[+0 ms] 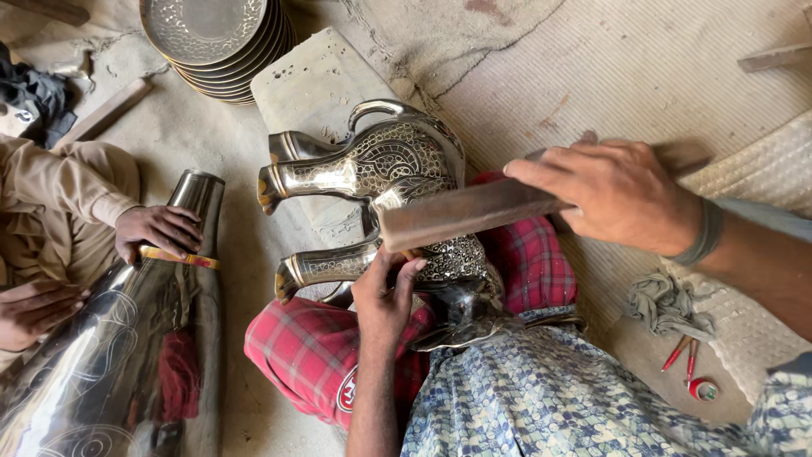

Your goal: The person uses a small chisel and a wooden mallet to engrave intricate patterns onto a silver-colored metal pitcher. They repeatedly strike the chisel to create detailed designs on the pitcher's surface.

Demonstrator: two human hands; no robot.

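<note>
Engraved metal jugs on my lap, under chisel and mallet.

Two ornate silver jugs lie on my red checked cloth. My left hand pinches a thin chisel against the lower jug; my right hand is closed around a flat wooden mallet above it. Beside me, another person's hand rests on a tall polished vase; stacked plates sit beyond.
</note>
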